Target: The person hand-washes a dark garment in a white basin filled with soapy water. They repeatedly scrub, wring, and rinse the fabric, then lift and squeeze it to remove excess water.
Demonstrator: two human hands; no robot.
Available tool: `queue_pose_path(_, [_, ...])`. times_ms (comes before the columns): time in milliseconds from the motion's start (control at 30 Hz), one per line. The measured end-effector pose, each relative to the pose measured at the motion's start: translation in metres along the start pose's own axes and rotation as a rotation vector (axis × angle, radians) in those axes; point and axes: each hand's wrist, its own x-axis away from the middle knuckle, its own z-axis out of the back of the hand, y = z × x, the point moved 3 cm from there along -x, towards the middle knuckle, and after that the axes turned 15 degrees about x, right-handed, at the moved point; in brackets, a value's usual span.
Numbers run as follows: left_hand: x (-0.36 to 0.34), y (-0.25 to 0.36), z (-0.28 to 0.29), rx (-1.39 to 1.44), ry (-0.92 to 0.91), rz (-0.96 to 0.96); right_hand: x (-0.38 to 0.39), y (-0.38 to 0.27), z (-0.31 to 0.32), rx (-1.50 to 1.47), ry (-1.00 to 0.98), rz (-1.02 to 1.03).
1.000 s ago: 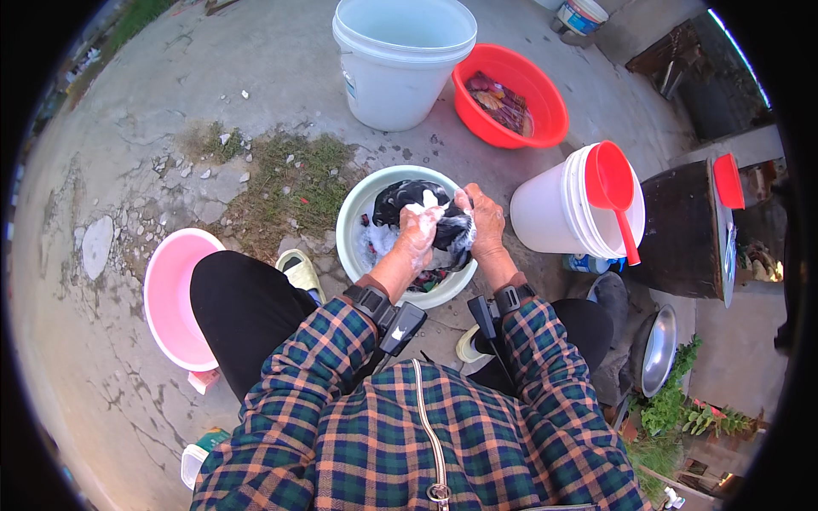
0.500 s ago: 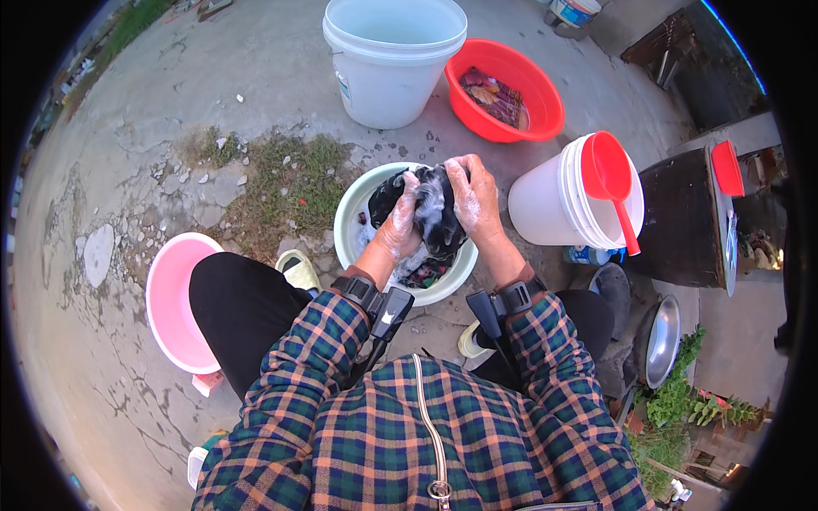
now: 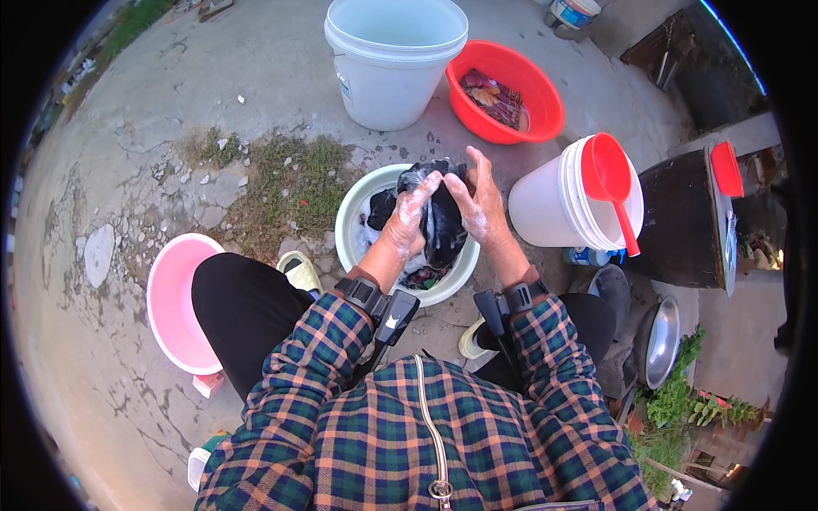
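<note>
In front of me, a pale green basin [image 3: 347, 234] holds wet dark laundry and white suds. A black soapy garment [image 3: 443, 223] is bunched up in its middle, rising near the rim. My left hand [image 3: 406, 223] is closed at the garment's left side, foam on its skin and its fingertips partly hidden. On the other side, my right hand [image 3: 482, 204] has its thumb and fingers spread apart against the garment's right edge, not wrapped round it. Other dark and patterned cloth [image 3: 423, 278] lies lower in the basin.
Beyond the basin stand a large white bucket [image 3: 388, 89] and a red basin [image 3: 545, 119] with cloth in it. At right are a white bucket [image 3: 537, 200] with a red ladle [image 3: 607, 170] and a dark vat [image 3: 677, 221]. A pink basin [image 3: 175, 319] sits left.
My right hand has loosened and its fingers have spread off the garment. The left hand has turned slightly, its thumb now pointing up toward the right thumb. The garment has slumped a little lower.
</note>
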Motion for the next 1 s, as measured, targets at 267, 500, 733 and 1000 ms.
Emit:
queue_pose_path(267, [-0.013, 0.020, 0.006, 0.177, 0.058, -0.168, 0.026, -0.005, -0.025, -0.137, -0.119, 0.163])
queue_pose_path(500, [-0.017, 0.035, 0.026, 0.154, 0.194, -0.179, 0.043, -0.027, -0.022, 0.181, 0.044, 0.416])
queue_pose_path(733, [-0.010, 0.013, 0.060, -0.284, 0.245, -0.336, 0.050, -0.022, -0.048, 0.264, 0.169, 0.293])
queue_pose_path(1000, [-0.016, -0.011, 0.049, -0.033, 0.195, -0.215, 0.018, 0.000, -0.041, 0.502, 0.075, 0.013])
